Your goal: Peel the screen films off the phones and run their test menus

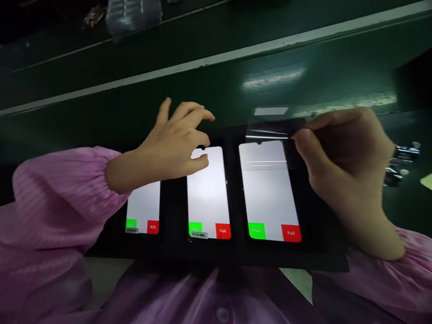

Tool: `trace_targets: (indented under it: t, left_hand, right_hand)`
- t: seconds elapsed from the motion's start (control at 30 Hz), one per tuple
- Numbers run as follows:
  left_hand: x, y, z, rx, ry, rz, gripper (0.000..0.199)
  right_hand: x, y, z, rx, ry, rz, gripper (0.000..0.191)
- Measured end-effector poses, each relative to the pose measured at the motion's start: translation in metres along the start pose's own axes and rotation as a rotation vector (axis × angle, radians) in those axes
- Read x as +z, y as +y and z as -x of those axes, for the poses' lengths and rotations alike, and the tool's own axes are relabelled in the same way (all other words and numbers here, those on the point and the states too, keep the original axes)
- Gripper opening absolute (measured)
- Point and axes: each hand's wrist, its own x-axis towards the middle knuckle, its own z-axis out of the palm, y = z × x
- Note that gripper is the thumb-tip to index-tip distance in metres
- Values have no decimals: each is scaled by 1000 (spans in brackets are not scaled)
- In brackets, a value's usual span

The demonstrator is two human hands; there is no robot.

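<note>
Three phones with lit white screens lie in a row on a black mat, each with a green and a red box at the bottom. My left hand (182,139) is over the top of the middle phone (208,193), fingers apart and curved, holding nothing. It partly hides the left phone (143,202). My right hand (347,166) pinches the edge of a clear film (270,130) between thumb and forefinger. The film overlaps the top of the right phone (272,193). Small barcode labels (199,235) show near the bottom of the left and middle phones.
The black mat (324,252) lies on a green table (135,108). A pale strip (202,63) crosses behind it. Clear plastic trays (133,15) stand at the back left. Shiny metal objects (401,157) and a yellow paper (428,181) are at the right.
</note>
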Motion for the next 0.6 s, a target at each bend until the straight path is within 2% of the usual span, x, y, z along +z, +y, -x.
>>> trace_targets:
  t: [0.17, 0.27, 0.3, 0.37, 0.43, 0.47, 0.53, 0.6]
  left_hand:
    - [-8, -6, 6, -65, -30, 8, 23]
    - [-10, -6, 15, -91, -48, -20, 25]
    - [-10, -6, 18, -94, -46, -12, 25]
    - [-7, -7, 22, -96, -31, 19, 22]
    - [-4, -8, 25, -90, -9, 62, 20]
    - [-2, -10, 24, -88, -1, 86, 20]
    - [0, -13, 22, -92, 8, 129, 22]
    - [0, -14, 21, -89, 31, 149, 25]
  right_hand:
    - [2, 2, -5, -28, 51, 15, 22]
    - [-9, -3, -3, -76, -1, 64, 25]
    - [-17, -7, -1, -65, -75, 127, 21]
    - [-36, -16, 5, -42, -357, 277, 9]
    - [-56, -26, 12, -82, -700, 356, 23]
    - [-64, -30, 15, -124, -830, 359, 30]
    - [-75, -39, 19, -192, -907, 367, 38]
    - [-74, -48, 22, -234, -854, 408, 40]
